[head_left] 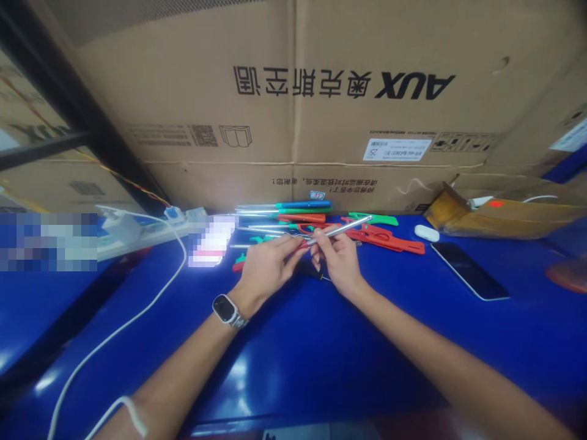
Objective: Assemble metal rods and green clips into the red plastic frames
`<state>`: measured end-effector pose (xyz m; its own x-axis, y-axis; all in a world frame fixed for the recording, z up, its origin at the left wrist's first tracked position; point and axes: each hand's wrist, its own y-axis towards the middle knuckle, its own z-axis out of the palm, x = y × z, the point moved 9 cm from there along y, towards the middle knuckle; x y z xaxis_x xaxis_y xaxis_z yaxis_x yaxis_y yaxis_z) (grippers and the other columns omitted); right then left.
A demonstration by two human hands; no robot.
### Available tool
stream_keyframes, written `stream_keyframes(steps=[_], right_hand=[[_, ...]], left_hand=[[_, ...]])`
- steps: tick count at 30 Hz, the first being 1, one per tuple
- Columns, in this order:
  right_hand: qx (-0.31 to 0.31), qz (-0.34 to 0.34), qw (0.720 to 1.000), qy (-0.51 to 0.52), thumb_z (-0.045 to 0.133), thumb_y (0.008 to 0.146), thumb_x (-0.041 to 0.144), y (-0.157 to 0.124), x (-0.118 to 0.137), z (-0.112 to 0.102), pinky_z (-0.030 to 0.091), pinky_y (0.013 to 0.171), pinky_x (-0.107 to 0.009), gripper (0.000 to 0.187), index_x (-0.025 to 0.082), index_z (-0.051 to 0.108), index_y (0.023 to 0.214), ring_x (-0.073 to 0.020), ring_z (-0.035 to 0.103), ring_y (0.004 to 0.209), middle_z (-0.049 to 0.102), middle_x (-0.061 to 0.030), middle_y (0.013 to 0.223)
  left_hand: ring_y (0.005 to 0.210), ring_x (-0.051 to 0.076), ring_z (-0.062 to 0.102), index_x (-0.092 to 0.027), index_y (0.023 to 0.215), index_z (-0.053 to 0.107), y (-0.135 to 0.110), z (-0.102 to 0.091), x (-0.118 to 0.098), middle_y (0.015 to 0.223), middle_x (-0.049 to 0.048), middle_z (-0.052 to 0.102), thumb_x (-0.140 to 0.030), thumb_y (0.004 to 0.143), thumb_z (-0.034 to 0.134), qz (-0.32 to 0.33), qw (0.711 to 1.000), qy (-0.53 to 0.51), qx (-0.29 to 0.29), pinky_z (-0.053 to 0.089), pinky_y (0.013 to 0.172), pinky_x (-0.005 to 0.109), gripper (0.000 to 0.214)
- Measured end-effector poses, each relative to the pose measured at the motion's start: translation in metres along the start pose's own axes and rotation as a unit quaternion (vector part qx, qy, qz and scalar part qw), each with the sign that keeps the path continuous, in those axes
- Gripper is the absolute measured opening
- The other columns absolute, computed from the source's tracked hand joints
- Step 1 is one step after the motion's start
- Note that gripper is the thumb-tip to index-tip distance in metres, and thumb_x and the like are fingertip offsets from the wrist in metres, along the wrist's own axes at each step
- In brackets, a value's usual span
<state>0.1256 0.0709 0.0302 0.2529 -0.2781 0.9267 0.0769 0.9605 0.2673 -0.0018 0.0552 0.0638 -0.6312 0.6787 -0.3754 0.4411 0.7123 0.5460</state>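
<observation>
You are holding a silver rod [342, 230] just above a glossy blue table [321, 342], near its far edge. Your left hand [266, 266], with a smartwatch [225, 310] at the wrist, is pinching the rod's lower end between thumb and fingertips, where a bit of red is showing. Your right hand [340, 260] is gripping the rod a little higher, fingers curled and pressed together around it. The rod's free end is tilting up and to the right.

Just behind your hands a pile of tools [316, 223] with blue, green and red handles is lying on the table. A phone [470, 271] is resting face up to the right, well apart from your hands, with a small white case [426, 233] near it and a brown padded package [504, 217] behind. To the left a power strip [151, 231] is sitting by the wall of large cardboard boxes [293, 91], and a white cable [137, 315] is trailing from it toward you.
</observation>
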Motion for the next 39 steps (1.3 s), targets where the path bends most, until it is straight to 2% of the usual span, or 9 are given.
stream_keyframes(steps=[9,14,20,25,29,32,36,39], right_hand=[[-0.015,-0.026,0.998,-0.049,0.07,0.081,0.052,-0.001,0.014,-0.003,0.039,0.032,-0.019,0.038,0.021,0.05,0.073,-0.0067,0.045,0.035,0.054,0.007,0.051],[0.023,-0.013,0.999,-0.045,0.072,0.078,0.052,0.001,0.011,0.0,0.04,0.033,-0.019,0.038,0.02,0.053,0.074,-0.0076,0.048,0.036,0.056,0.0057,0.052],[0.023,0.027,0.999,-0.026,0.075,0.075,0.053,0.002,-0.003,-0.003,0.04,0.035,-0.02,0.037,0.02,0.057,0.077,-0.008,0.049,0.042,0.057,0.0047,0.058],[0.073,0.008,0.995,-0.069,0.077,0.074,0.049,0.0,-0.004,0.007,0.036,0.038,-0.021,0.033,0.02,0.066,0.083,-0.0066,0.045,0.044,0.059,0.003,0.065],[0.058,0.006,0.995,-0.082,0.075,0.076,0.049,-0.001,-0.005,0.006,0.035,0.04,-0.023,0.033,0.019,0.066,0.087,-0.0076,0.043,0.044,0.06,0.0021,0.065],[0.056,-0.004,0.995,-0.082,0.076,0.075,0.047,-0.003,-0.005,0.007,0.038,0.044,-0.023,0.034,0.02,0.063,0.091,-0.009,0.049,0.053,0.064,-0.0003,0.078],[0.065,-0.002,0.992,-0.111,0.071,0.079,0.049,-0.003,-0.006,0.006,0.04,0.051,-0.024,0.031,0.021,0.06,0.086,-0.011,0.052,0.06,0.061,0.0001,0.077],[0.059,-0.012,0.985,-0.159,0.068,0.08,0.048,-0.002,-0.004,0.0,0.041,0.057,-0.026,0.029,0.02,0.059,0.078,-0.013,0.053,0.063,0.059,0.0001,0.072]], left_hand=[[0.071,0.019,0.064,-0.021,0.106,0.071,0.003,0.0,-0.007,0.093,0.0085,0.07,-0.039,0.099,0.045,0.036,0.998,0.045,0.03,0.039,0.058,0.026,0.032],[0.069,0.018,0.063,-0.02,0.1,0.071,0.002,0.002,-0.009,0.087,0.0072,0.07,-0.036,0.099,0.045,0.037,0.998,0.037,0.039,0.037,0.057,0.026,0.03],[0.068,0.017,0.064,-0.019,0.094,0.071,0.001,0.001,-0.007,0.084,0.0045,0.071,-0.032,0.098,0.047,0.027,0.997,0.059,0.037,0.038,0.058,0.027,0.027],[0.067,0.017,0.064,-0.02,0.1,0.072,0.001,-0.002,-0.008,0.082,0.0032,0.072,-0.032,0.098,0.048,0.022,0.998,0.048,0.029,0.037,0.057,0.026,0.027],[0.07,0.017,0.066,-0.019,0.1,0.072,0.003,-0.002,-0.007,0.085,0.0041,0.074,-0.027,0.096,0.05,0.011,1.0,0.007,0.026,0.041,0.062,0.026,0.024],[0.069,0.016,0.066,-0.018,0.1,0.071,0.007,-0.001,0.0,0.087,0.0047,0.075,-0.023,0.094,0.052,-0.021,0.998,-0.047,0.025,0.043,0.061,0.025,0.021],[0.052,0.012,0.061,-0.015,0.093,0.066,0.009,-0.003,0.019,0.069,0.001,0.066,-0.037,0.097,0.049,-0.117,0.977,-0.177,0.018,0.043,0.05,0.021,0.028],[0.054,0.012,0.066,-0.016,0.088,0.061,0.003,-0.003,0.026,0.07,-0.0006,0.063,-0.046,0.095,0.051,-0.147,0.948,-0.272,0.07,0.05,0.051,0.02,0.032]])
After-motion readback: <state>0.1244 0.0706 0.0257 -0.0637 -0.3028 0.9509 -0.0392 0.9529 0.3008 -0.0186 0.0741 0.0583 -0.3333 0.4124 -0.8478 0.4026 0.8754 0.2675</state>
